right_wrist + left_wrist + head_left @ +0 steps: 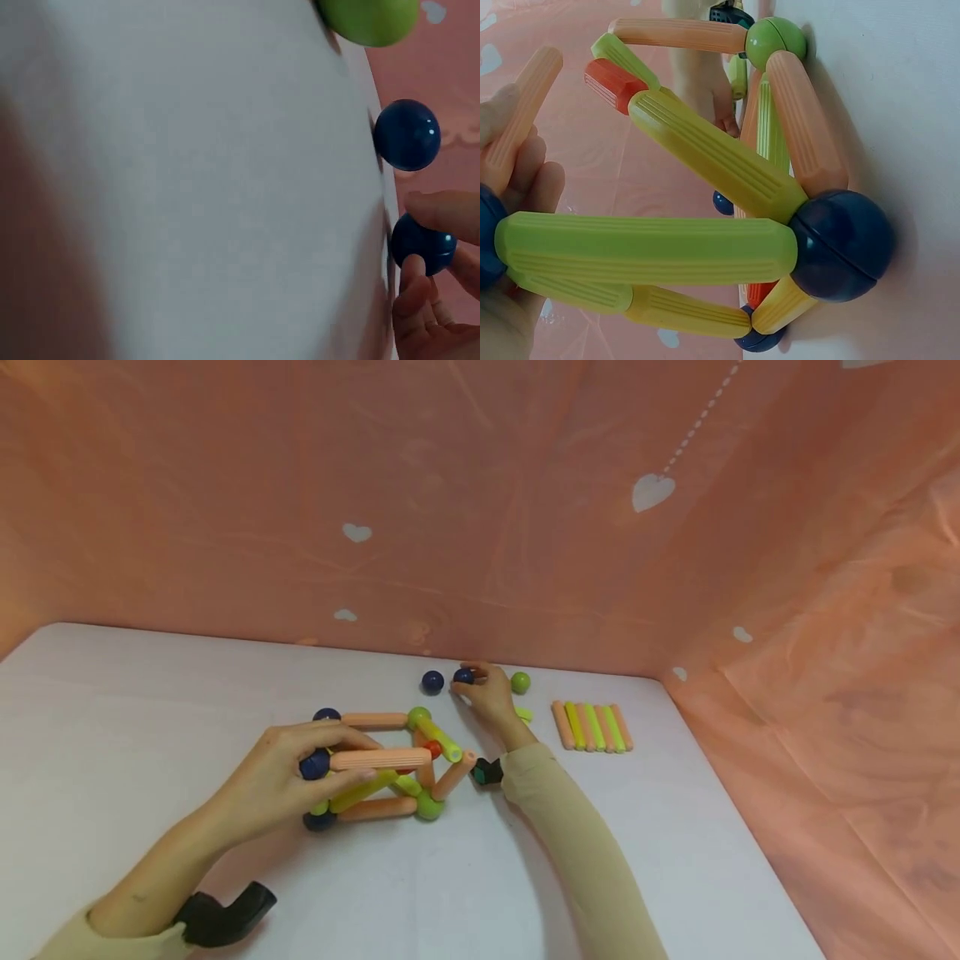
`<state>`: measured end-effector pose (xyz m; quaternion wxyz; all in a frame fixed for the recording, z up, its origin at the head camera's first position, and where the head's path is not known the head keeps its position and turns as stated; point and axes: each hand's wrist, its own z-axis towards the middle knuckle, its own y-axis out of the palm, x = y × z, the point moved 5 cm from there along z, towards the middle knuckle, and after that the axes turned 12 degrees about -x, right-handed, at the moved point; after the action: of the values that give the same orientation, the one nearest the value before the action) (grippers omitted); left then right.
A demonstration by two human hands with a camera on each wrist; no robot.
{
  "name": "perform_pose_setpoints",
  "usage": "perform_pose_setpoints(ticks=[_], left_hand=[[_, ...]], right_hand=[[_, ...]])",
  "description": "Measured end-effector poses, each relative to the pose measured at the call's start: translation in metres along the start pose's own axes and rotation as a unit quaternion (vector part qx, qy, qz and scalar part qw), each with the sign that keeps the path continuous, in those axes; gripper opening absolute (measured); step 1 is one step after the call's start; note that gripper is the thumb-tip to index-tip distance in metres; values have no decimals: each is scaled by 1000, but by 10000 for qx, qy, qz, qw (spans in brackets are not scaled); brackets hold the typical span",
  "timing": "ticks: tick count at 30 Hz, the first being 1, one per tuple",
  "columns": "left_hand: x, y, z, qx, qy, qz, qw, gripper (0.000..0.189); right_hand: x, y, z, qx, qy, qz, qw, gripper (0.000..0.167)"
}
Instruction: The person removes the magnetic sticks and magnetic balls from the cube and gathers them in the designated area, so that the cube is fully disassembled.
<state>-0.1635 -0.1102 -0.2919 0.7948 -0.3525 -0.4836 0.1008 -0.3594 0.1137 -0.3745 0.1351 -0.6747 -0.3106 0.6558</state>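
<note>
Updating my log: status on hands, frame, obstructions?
Left hand pinching peach stick on frame. Right hand pinching blue ball. Frame on table, some stick ends free. No obstruction seen.

Your L hand (279, 772) grips a peach rod (382, 759); your R hand (491, 695) pinches a dk blue ball (462, 677) nr a green ball (521, 682).

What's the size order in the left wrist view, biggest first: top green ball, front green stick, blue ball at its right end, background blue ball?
Front green stick
Blue ball at its right end
Top green ball
Background blue ball, partly hidden
Differing nearness leaves true ball sizes unsure.
</note>
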Motion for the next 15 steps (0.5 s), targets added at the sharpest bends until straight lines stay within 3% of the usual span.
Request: perform_pose_setpoints(ticks=[9,15], left_hand=[[1,2,0,-22,-8,-42,10000,18],[0,1,-2,57,-45,62,10000,20]], right_hand=[[1,-4,-7,-63,90,-115,9999,54],[-7,-16,-43,-92,-405,35,9991,52]])
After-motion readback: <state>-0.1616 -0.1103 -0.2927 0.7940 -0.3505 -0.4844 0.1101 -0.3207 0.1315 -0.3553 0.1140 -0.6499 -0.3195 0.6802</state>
